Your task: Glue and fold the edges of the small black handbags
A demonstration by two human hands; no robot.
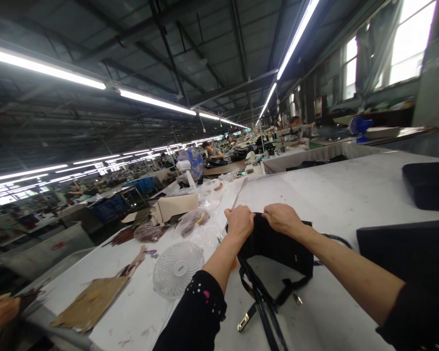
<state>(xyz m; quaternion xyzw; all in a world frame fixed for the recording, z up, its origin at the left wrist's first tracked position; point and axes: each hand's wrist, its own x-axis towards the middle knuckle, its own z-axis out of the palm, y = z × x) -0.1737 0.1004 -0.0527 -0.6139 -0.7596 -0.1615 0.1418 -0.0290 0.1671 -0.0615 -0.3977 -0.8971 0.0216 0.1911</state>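
Both of my hands grip the far upper edge of a black handbag [290, 248] on the white table. My left hand [240, 220] is closed on the edge at its left part. Close beside it, my right hand [282, 217] pinches the same edge a little to the right. Black straps [262, 297] hang from the bag toward me, and a gold-coloured metal clasp [243, 321] lies at the end of one strap. The bag's inner side is dark, so its details are hard to make out.
A small white fan [178, 269] lies left of my arm, near brown cardboard [91, 301]. Plastic-wrapped pieces [192, 222] lie beyond it. Black bag pieces [406, 248] sit at right. Another person's hand [2, 312] shows at far left. A blue fan [192, 165] stands farther back.
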